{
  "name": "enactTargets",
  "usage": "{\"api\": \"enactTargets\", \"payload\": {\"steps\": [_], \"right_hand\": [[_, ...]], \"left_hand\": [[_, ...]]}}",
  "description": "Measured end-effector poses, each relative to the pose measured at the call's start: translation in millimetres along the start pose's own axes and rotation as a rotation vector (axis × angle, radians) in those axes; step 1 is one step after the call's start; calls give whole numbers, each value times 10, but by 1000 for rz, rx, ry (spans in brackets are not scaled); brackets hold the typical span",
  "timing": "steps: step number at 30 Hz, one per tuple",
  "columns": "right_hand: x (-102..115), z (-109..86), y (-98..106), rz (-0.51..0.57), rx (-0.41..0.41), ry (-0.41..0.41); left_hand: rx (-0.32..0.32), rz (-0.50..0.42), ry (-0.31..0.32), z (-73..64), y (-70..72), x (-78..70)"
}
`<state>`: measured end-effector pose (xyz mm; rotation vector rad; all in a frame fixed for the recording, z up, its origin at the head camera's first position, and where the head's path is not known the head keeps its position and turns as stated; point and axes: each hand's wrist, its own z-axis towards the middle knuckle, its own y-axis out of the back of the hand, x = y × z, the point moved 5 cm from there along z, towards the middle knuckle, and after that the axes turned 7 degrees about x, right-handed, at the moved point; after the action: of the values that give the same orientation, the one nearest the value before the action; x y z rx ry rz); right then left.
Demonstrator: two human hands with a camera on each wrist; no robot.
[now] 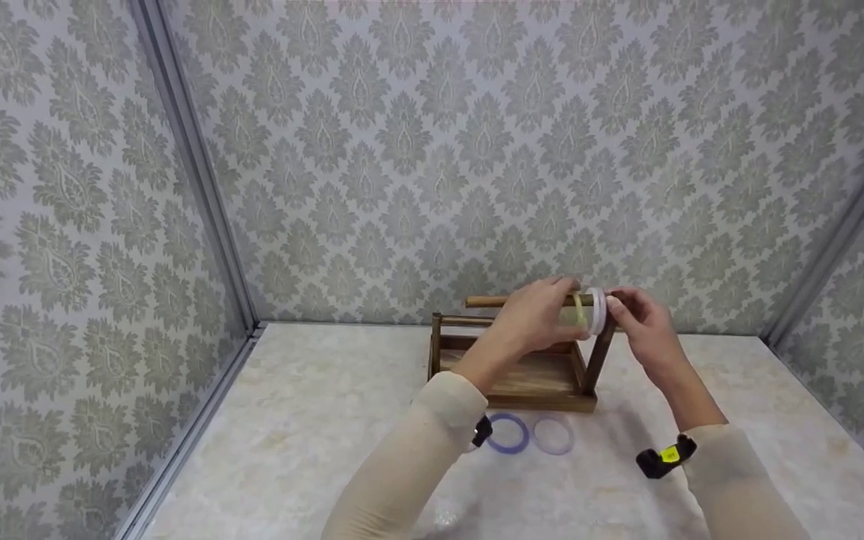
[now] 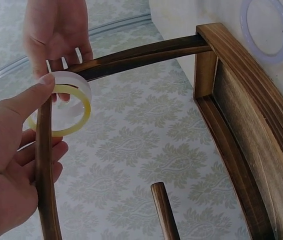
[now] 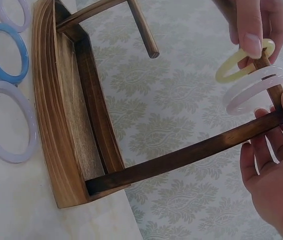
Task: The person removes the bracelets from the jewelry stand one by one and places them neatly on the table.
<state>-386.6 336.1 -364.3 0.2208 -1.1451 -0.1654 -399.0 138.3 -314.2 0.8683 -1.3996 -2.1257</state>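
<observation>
A wooden bangle stand (image 1: 552,403) has a tray-like base, upright posts and horizontal rods. My left hand (image 1: 531,315) is at the upper rod (image 1: 483,301), its thumb and fingers pinching a yellow bangle (image 3: 226,79) that encircles the rod. Beside that bangle, white translucent bangles (image 3: 235,107) hang around the same rod, close to the post. At the corner where rod and post (image 3: 181,155) meet, my right hand (image 1: 646,326) grips the wood with thumb and fingers. Part of the rod is hidden behind the left hand in the head view.
In front of the stand, a blue bangle (image 3: 12,78) lies flat on the table (image 1: 312,435) between pale purple bangles (image 3: 19,158). A second, lower rod (image 2: 164,210) projects from the stand. Patterned wall panels (image 1: 402,187) rise behind and at the sides.
</observation>
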Motion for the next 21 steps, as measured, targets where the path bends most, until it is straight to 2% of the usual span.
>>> {"api": "enactTargets", "payload": {"steps": [6, 14, 21], "right_hand": [[-17, -12, -3, -21, -8, -9], [-23, -38, 16, -54, 8, -11], [1, 1, 1, -74, 4, 20]], "left_hand": [[-36, -57, 31, -164, 120, 148], [-71, -89, 35, -406, 232, 377], [-97, -155, -1, -576, 342, 499]]}}
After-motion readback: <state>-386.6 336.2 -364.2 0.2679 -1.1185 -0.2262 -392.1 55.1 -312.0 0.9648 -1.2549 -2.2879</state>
